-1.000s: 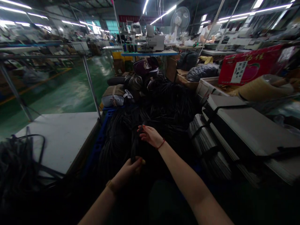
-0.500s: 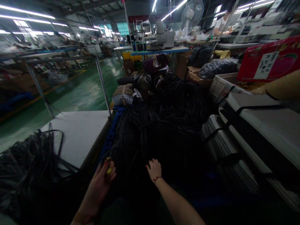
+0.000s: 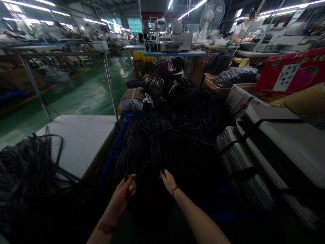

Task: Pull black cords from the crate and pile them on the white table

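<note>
Long black strips lie in a large heap in front of me, tied in bundles. My left hand is closed on a small yellow object at the near edge of the heap. To its right my right hand has its fingers pressed together against the dark strips; what they hold is lost in the dark. The two hands are apart. Another pile of black strips lies at the left on a white-topped cart.
A blue pallet shows beside the heap. Strapped stacks of sheets and a red box stand at the right. Tied cloth bundles lie behind the heap. A person sits at the far right back.
My left hand has moved right, closer to my right hand, with the yellow object in it. The fingers of my right hand have drawn together. The view has shifted slightly.
</note>
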A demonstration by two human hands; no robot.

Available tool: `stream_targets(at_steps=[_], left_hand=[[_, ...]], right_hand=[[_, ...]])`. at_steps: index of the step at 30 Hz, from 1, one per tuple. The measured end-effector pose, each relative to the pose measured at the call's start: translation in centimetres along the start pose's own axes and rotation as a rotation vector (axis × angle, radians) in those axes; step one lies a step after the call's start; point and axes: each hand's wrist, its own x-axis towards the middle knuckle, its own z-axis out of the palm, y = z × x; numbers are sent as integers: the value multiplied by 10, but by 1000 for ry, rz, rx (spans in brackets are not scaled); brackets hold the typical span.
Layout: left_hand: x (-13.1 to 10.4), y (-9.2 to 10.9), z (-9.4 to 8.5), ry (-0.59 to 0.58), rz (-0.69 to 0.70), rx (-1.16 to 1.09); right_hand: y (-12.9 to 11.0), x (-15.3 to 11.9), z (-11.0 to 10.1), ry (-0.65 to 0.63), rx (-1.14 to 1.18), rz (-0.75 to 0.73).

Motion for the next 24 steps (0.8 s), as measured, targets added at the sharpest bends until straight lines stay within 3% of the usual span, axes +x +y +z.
stream_targets(at_steps=[3, 6, 12, 20, 24], left_hand=[[-2, 0, 2, 86, 113, 94], [-7, 2, 3, 104, 161, 128], [-11, -4, 3, 78, 105, 137], [-9, -31, 1, 16, -61, -44], [-8, -47, 11, 53, -54, 112]], right_hand=[[-6, -3, 10, 68, -104, 49], [-14, -3, 24, 46, -183, 58], [-33, 11, 38, 138, -412, 87], [-10, -10, -12, 180, -263, -19], [-33, -20, -32, 263, -167, 0]])
